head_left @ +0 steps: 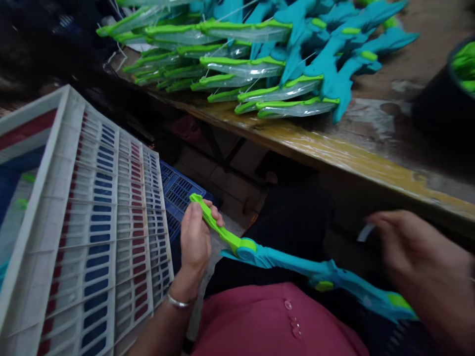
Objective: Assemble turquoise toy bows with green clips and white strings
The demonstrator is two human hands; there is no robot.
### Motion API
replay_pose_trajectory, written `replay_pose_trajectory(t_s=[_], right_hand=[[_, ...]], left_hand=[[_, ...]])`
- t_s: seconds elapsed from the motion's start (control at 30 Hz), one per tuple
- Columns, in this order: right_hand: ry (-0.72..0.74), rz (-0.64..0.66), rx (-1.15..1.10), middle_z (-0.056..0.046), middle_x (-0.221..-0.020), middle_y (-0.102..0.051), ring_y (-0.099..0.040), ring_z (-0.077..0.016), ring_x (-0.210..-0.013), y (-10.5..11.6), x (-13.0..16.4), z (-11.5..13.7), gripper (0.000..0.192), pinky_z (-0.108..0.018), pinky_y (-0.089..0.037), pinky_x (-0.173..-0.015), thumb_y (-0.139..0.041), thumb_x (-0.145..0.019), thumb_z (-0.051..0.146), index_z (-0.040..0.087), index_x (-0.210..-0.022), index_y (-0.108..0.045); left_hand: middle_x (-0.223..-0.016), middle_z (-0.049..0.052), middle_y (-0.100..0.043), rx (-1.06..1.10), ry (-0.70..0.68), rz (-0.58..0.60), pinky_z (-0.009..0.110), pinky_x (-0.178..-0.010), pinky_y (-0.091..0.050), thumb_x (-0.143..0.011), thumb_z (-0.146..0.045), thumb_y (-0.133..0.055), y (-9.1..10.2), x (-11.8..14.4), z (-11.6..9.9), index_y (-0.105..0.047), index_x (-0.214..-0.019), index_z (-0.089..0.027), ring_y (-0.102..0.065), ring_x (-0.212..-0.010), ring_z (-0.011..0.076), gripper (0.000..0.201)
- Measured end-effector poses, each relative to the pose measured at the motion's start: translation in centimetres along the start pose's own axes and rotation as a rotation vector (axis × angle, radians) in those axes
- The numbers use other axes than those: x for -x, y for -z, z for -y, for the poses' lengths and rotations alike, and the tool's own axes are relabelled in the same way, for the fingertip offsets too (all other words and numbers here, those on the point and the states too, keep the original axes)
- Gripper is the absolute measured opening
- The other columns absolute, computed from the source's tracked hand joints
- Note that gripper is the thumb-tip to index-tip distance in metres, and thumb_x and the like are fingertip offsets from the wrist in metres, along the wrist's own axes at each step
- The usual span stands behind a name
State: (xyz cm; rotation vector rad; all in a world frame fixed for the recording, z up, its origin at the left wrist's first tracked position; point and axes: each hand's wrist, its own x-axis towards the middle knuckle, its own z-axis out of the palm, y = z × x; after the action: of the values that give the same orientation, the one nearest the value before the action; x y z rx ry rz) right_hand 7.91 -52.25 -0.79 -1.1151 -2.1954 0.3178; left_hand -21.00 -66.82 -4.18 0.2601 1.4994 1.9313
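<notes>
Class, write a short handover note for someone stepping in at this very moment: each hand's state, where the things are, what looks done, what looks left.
Left hand: shut on the green end of the toy lying across the lap.
Right hand: blurred, near a small white slip; grip unclear.
Done: bagged toys piled on the table.
Left: the held toy has no bag.
White crate stands at the left.

No lettering, number or brand could be read anywhere. The white slip (365, 232) at the right hand (411, 247) was blurred, and the toys on the bench (334, 153) carried no legible marks.
</notes>
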Motion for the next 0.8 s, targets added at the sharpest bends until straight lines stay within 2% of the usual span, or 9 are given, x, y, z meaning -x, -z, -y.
replay_pose_trajectory(t_s=[0.07,0.13,0.2,0.3,0.43,0.53,0.7,0.8], right_hand=[[0.181,0.134,-0.27,-0.004,-0.071,-0.068,-0.063,-0.0134,-0.056,-2.2,-2.3,3.7,0.021,-0.028,-0.045,-0.051,-0.058,-0.103,0.039,0.027,-0.089,-0.065],[0.22,0.219,-0.45,-0.002,-0.077,-0.068,-0.063,-0.0124,-0.064,-3.8,-4.5,8.0,0.017,-0.025,-0.047,-0.056,-0.053,-0.104,0.023,0.023,-0.09,-0.062],[0.252,0.258,-0.557,0.0,-0.079,-0.066,-0.061,-0.0108,-0.067,-5.0,-5.7,11.6,0.018,-0.022,-0.046,-0.058,-0.053,-0.102,0.016,0.02,-0.087,-0.06],[0.227,0.264,-0.624,0.001,-0.077,-0.063,-0.057,-0.0089,-0.065,-6.2,-5.8,14.8,0.019,-0.021,-0.043,-0.058,-0.052,-0.102,0.014,0.018,-0.085,-0.058],[0.161,0.31,-0.721,0.0,-0.08,-0.061,-0.056,-0.0082,-0.064,-7.4,-4.3,16.2,0.022,-0.021,-0.045,-0.06,-0.048,-0.105,0.017,0.017,-0.086,-0.059],[0.206,0.333,-0.781,0.0,-0.082,-0.061,-0.056,-0.0087,-0.068,-8.1,-3.1,17.0,0.021,-0.021,-0.045,-0.062,-0.048,-0.105,0.015,0.017,-0.086,-0.058],[0.275,0.243,-0.818,0.0,-0.084,-0.062,-0.057,-0.0098,-0.074,-8.3,-2.1,17.8,0.015,-0.022,-0.048,-0.066,-0.049,-0.103,0.01,0.018,-0.094,-0.058],[0.281,0.241,-0.786,-0.001,-0.085,-0.063,-0.058,-0.0106,-0.073,-8.0,-1.9,17.7,0.015,-0.022,-0.049,-0.064,-0.049,-0.102,0.01,0.019,-0.095,-0.059]], left_hand=[[-0.066,0.0,-0.062,0.034,-0.019,0.081,0.026,-0.057,-0.05,-0.095,-0.065,-0.059,-1.4,1.5,-0.6,-0.066,-0.087,-0.018,-0.058,-0.056,0.0135,0.048],[-0.064,0.001,-0.06,0.066,-0.062,0.158,0.027,-0.057,-0.049,-0.097,-0.068,-0.052,-2.3,2.7,-1.1,-0.066,-0.081,-0.018,-0.057,-0.056,0.0142,0.054],[-0.062,0.001,-0.057,0.101,-0.11,0.211,0.028,-0.057,-0.048,-0.097,-0.068,-0.05,-2.7,3.4,-1.5,-0.066,-0.076,-0.018,-0.056,-0.055,0.0148,0.056],[-0.058,0.001,-0.054,0.148,-0.124,0.263,0.028,-0.054,-0.046,-0.096,-0.071,-0.048,-2.5,3.6,-1.7,-0.066,-0.071,-0.019,-0.053,-0.053,0.0155,0.061],[-0.054,0.001,-0.052,0.209,-0.148,0.293,0.027,-0.052,-0.045,-0.094,-0.074,-0.048,-1.7,3.5,-1.5,-0.065,-0.066,-0.019,-0.052,-0.051,0.0152,0.064],[-0.052,0.0,-0.049,0.232,-0.147,0.245,0.026,-0.046,-0.04,-0.089,-0.078,-0.051,-1.2,3.5,-1.3,-0.061,-0.06,-0.019,-0.047,-0.047,0.014,0.066],[-0.049,-0.001,-0.043,0.206,-0.15,0.188,0.027,-0.048,-0.041,-0.086,-0.079,-0.054,-0.7,3.6,-1.2,-0.054,-0.054,-0.02,-0.041,-0.047,0.0129,0.068],[-0.05,-0.001,-0.042,0.214,-0.132,0.208,0.028,-0.051,-0.043,-0.087,-0.079,-0.053,-0.7,3.6,-1.2,-0.054,-0.055,-0.021,-0.041,-0.049,0.0139,0.067]])
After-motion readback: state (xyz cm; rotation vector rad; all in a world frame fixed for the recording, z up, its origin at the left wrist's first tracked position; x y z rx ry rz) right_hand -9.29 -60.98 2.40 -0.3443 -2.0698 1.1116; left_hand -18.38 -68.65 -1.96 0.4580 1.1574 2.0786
